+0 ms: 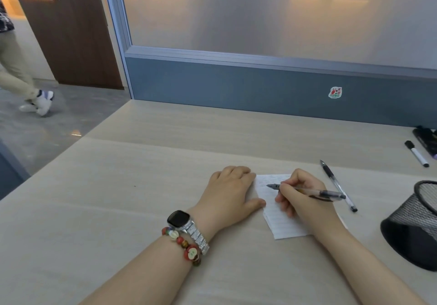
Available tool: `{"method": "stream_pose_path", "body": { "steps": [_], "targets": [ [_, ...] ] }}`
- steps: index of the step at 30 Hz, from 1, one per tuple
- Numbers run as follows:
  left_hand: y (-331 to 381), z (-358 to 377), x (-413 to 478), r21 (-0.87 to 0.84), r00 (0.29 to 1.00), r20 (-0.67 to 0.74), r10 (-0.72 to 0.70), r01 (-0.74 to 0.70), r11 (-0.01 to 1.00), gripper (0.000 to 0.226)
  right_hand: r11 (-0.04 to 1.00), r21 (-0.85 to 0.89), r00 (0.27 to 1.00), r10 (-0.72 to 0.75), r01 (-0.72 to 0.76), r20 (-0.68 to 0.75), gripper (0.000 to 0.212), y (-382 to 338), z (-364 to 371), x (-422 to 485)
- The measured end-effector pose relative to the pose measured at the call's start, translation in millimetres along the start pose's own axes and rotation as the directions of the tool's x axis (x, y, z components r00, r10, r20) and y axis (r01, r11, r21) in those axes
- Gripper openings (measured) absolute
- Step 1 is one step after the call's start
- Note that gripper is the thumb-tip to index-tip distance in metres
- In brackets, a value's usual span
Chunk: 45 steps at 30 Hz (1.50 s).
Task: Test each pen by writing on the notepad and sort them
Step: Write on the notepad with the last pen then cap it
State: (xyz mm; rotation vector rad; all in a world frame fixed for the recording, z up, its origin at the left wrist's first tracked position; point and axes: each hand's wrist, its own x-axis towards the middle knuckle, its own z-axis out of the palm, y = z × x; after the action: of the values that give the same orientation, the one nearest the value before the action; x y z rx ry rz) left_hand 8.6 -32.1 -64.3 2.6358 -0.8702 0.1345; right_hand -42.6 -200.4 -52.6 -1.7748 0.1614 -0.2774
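A small lined white notepad (279, 222) lies on the pale wooden table (142, 186), partly hidden under both hands. My right hand (305, 195) grips a clear-barrelled pen (312, 191) with a black clip, its tip pointing left over the paper's upper part. My left hand (233, 192) rests flat on the table, its fingers closed loosely, thumb touching the notepad's left edge. A black gel pen (337, 184) lies just right of my right hand. Farther right lies a white marker (416, 153) with a black cap.
A black mesh pen holder (416, 226) lies tipped on its side at the right edge. A dark object (425, 139) sits at the far right by the blue partition wall (236, 84). A person's legs walk across the floor at far left (21, 75).
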Motion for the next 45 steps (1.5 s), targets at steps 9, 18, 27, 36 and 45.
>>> {"method": "stream_pose_path", "body": {
  "steps": [9, 18, 27, 36, 45],
  "targets": [
    [1, 0, 0, -0.003, 1.0, 0.021, 0.016, -0.016, 1.0, 0.056, 0.995, -0.062, 0.997, -0.071, 0.072, 0.019, 0.025, 2, 4, -4],
    [3, -1, 0, -0.02, 1.0, 0.023, -0.002, 0.003, 1.0, 0.056, 0.984, -0.144, 0.995, -0.101, 0.104, 0.023, 0.019, 6, 3, -9],
    [4, -1, 0, -0.025, 1.0, 0.028, -0.009, 0.01, 1.0, 0.056, 0.971, -0.181, 0.987, -0.153, 0.159, 0.045, 0.019, 11, 2, -9],
    [4, -1, 0, -0.033, 0.999, 0.048, -0.022, 0.024, 0.999, 0.057, 0.98, -0.159, 0.993, -0.121, 0.12, 0.003, 0.017, 8, 3, -9],
    [4, -1, -1, -0.042, 0.998, 0.053, -0.024, 0.027, 0.999, 0.057, 0.972, -0.191, 0.99, -0.138, 0.135, -0.002, 0.016, 7, 3, -12]
  ]
}}
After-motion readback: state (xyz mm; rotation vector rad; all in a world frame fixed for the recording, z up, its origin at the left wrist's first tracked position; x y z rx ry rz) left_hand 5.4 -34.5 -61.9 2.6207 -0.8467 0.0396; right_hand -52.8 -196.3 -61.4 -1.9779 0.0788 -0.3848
